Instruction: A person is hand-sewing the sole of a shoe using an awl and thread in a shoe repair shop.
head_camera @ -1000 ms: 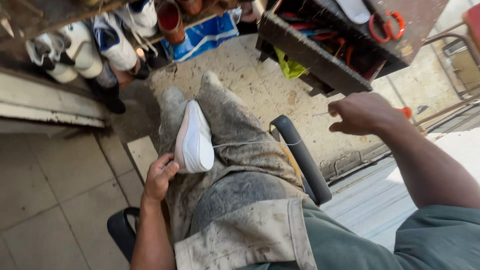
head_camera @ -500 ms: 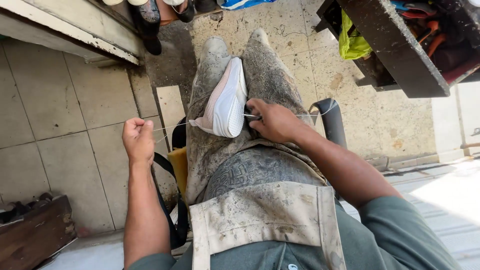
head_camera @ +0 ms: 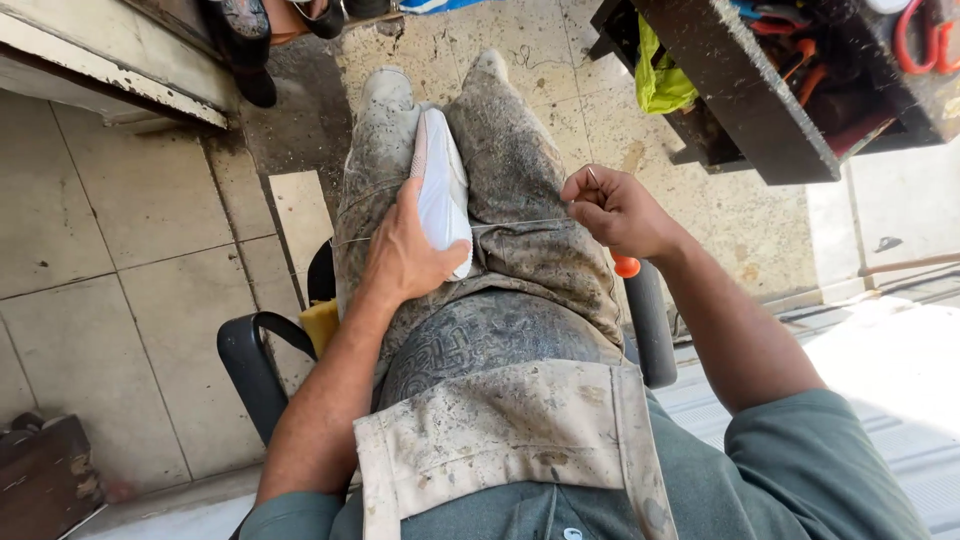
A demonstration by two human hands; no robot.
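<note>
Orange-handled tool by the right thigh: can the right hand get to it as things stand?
Probably yes. The orange-handled tool lies just below the right hand, nothing between them. But that hand is pinching a needle with thread drawn taut from the white shoe, so it isn't free.

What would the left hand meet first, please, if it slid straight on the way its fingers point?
The left hand already rests against the white shoe on the lap; going on, it would probably press along the shoe's side.

Lap covered by stained grey work apron (head_camera: 520, 250), frame centre; white low-top sneaker (head_camera: 442, 190) lies sole-up in fold between knees, upper centre.
</note>
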